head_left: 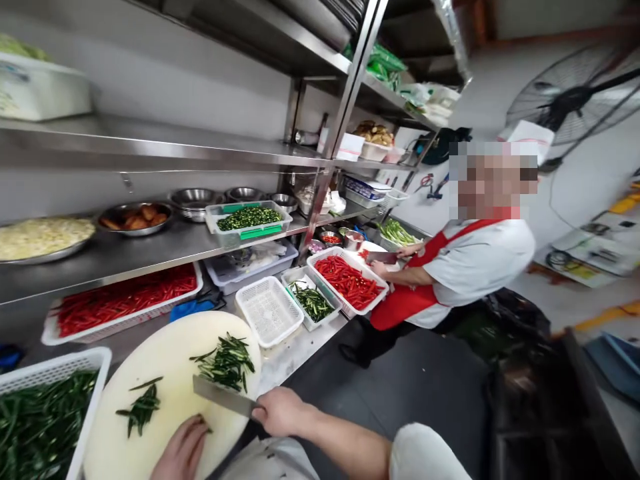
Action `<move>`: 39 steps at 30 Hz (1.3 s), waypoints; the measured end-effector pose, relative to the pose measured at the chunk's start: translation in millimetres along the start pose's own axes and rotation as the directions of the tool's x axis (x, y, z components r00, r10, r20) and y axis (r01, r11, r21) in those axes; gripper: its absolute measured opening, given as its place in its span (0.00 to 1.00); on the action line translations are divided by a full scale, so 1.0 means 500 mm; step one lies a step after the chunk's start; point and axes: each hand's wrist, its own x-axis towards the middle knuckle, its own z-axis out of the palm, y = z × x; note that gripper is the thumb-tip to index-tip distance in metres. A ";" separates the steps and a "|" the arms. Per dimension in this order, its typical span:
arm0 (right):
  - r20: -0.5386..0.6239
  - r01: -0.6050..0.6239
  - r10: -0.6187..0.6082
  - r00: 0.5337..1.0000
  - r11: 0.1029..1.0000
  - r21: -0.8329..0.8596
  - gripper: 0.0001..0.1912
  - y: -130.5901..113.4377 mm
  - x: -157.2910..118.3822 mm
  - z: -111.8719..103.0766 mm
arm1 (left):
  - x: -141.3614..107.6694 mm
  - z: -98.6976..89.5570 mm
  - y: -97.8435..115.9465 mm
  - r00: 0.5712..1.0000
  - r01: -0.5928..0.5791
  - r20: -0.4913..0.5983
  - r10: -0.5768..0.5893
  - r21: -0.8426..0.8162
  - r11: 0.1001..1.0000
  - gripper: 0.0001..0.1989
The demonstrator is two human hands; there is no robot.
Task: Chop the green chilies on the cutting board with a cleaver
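My right hand (280, 410) grips the handle of a cleaver (225, 396), its blade lying beside a pile of sliced green chilies (227, 361). The round white cutting board (175, 360) carries that pile and a smaller bunch of green chilies (142, 407) on its left. Low on the board, my left hand (183, 448) has its fingers pressed together, with a bit of green chili (210, 431) showing at the fingertips; most of it is hidden. Left of the board stands a white basket (104, 380) of whole green chilies.
Beyond the board are an empty white basket (243, 305), a tub of cut green chilies (314, 305) and baskets of red chilies (347, 283) (130, 293). A steel shelf (210, 157) overhangs the counter. A co-worker in a red apron (407, 303) cuts farther along.
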 end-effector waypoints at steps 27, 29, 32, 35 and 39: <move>0.135 0.015 -0.035 0.990 0.989 0.145 0.20 0.028 0.040 0.058 | 0.239 -0.145 -0.065 0.863 0.475 0.026 -0.505 0.298 0.828 0.17; 0.083 0.029 -0.035 0.996 0.997 0.072 0.19 0.016 0.040 0.061 | 0.247 -0.141 -0.086 0.844 0.484 0.078 -0.531 0.317 0.816 0.15; 0.183 -0.025 -0.003 0.983 0.988 0.151 0.22 0.001 0.044 0.044 | 0.253 -0.139 -0.098 0.872 0.427 0.123 -0.474 0.284 0.859 0.10; 0.281 -0.094 0.024 0.960 0.967 0.238 0.23 0.009 0.040 0.022 | 0.249 -0.148 -0.093 0.928 0.350 0.064 -0.367 0.183 0.919 0.10; 0.167 0.012 -0.028 0.986 0.995 0.096 0.21 0.032 0.007 0.015 | 0.194 -0.150 -0.043 0.976 0.210 0.045 -0.212 0.050 0.976 0.13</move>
